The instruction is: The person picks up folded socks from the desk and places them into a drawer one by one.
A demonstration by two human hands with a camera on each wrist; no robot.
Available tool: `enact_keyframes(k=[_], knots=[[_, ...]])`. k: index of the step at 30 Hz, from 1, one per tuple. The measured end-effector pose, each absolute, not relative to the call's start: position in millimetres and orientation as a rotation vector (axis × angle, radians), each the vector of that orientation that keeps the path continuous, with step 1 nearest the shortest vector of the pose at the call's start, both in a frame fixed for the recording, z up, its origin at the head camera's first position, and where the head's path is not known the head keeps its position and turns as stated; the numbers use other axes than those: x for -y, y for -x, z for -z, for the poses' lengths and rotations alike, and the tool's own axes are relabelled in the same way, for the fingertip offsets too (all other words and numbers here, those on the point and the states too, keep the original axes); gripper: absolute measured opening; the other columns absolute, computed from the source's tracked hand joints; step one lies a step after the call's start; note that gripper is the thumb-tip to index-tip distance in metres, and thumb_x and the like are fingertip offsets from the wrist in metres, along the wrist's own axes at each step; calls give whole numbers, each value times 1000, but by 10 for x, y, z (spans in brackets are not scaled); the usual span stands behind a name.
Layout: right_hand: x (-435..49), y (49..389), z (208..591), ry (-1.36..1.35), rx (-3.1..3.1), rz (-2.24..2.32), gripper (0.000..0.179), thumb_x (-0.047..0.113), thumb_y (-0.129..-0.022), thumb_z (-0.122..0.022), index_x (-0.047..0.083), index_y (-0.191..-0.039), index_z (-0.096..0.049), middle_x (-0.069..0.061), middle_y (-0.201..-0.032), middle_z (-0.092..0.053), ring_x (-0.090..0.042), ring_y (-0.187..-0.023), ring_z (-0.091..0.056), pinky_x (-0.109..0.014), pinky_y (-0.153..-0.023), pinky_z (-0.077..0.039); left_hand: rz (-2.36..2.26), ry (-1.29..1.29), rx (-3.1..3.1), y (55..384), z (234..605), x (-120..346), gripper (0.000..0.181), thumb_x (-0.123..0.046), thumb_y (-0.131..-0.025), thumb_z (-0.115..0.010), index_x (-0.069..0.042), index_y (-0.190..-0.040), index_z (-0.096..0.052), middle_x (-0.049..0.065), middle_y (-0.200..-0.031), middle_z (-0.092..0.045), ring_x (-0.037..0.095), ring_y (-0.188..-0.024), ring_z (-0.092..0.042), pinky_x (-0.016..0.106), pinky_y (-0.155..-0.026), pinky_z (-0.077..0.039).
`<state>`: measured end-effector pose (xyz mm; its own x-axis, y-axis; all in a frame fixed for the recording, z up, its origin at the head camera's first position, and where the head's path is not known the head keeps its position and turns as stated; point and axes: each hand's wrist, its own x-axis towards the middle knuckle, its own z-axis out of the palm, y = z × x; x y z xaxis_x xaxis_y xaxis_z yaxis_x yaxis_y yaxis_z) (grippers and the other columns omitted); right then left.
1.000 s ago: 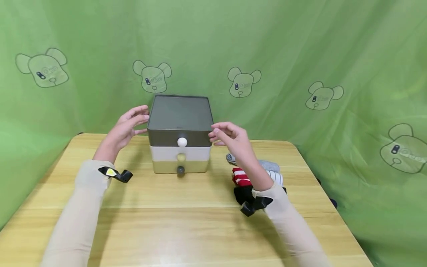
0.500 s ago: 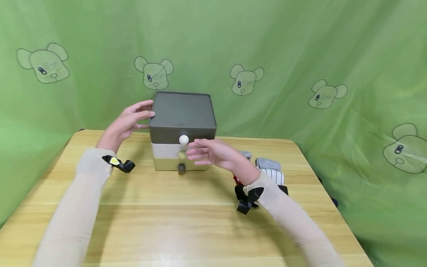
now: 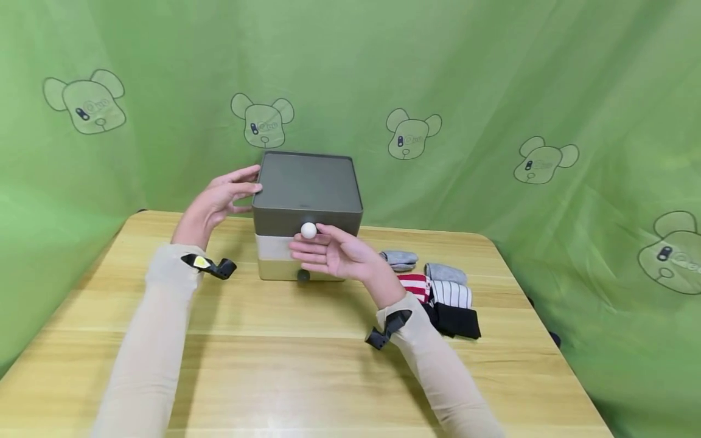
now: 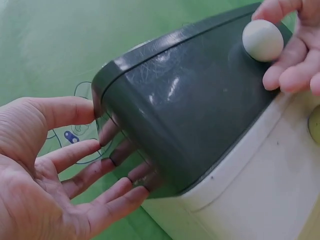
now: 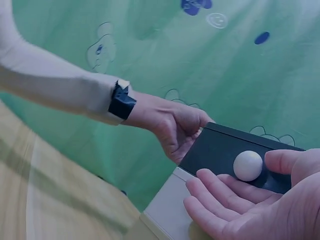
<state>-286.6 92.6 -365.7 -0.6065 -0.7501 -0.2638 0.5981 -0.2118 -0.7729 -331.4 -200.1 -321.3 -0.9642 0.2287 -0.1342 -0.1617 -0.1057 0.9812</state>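
A stacked drawer box has a dark grey top drawer (image 3: 279,222) with a round white knob (image 3: 309,230), above a white drawer (image 3: 272,247) and a beige drawer (image 3: 274,269). My left hand (image 3: 219,198) rests at the box's left side, its fingers spread and its fingertips at the dark wall. My right hand (image 3: 342,252) is palm up at the front, with the thumb beside the white knob and the index finger just under it. In the right wrist view the thumb tip lies close to the knob (image 5: 248,166), without a plain pinch. The beige drawer's dark knob (image 3: 303,275) shows below.
Right of the box lie folded cloth items: two grey ones (image 3: 446,274), a red-and-white striped one (image 3: 414,285), a white striped one (image 3: 451,294) and black ones (image 3: 459,321). The wooden table (image 3: 263,365) ends at a green curtain (image 3: 339,73).
My right hand has moved left from the box's right side to the white knob, turning palm up. My left hand has come in against the box's left side. The view has shifted slightly.
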Motion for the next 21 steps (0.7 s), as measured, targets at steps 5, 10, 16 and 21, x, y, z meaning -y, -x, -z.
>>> enact_keyframes(k=[5, 10, 16, 21], knots=[[-902, 2891, 3690, 194, -1036, 1962, 50, 38, -112, -33, 3, -122, -68, -17, -145, -53, -25, -118, -70, -46, -130, -13, -2163, -59, -1891, 3313, 3206, 1988, 68, -8, -101, -60, -21, -161, -30, 2, -171, -22, 28, -154, -28, 58, -125, -26], [-890, 2891, 3691, 188, -1011, 1978, 49, 37, -112, -35, 4, -120, -71, -15, -133, -66, -24, -117, -70, -45, -130, -13, -2168, -54, -1887, 3318, 3198, 1992, 68, -7, -102, -58, -21, -161, -29, 2, -171, -22, 28, -154, -28, 59, -125, -26], [-882, 2838, 3671, 184, -1006, 1989, 47, 37, -111, -35, 5, -121, -69, -14, -127, -71, -29, -136, -55, -44, -130, -13, -2169, -49, -1882, 3324, 3192, 1990, 68, -6, -102, -58, -21, -161, -28, 2, -171, -22, 28, -154, -28, 59, -125, -25], [-892, 2772, 3661, 176, -1021, 1980, 45, 37, -111, -37, 6, -120, -69, -12, -121, -75, -31, -144, -43, -43, -129, -16, -2153, -59, -1890, 3313, 3188, 1985, 68, -7, -102, -58, -21, -161, -28, 2, -172, -19, 28, -155, -25, 60, -126, -22]])
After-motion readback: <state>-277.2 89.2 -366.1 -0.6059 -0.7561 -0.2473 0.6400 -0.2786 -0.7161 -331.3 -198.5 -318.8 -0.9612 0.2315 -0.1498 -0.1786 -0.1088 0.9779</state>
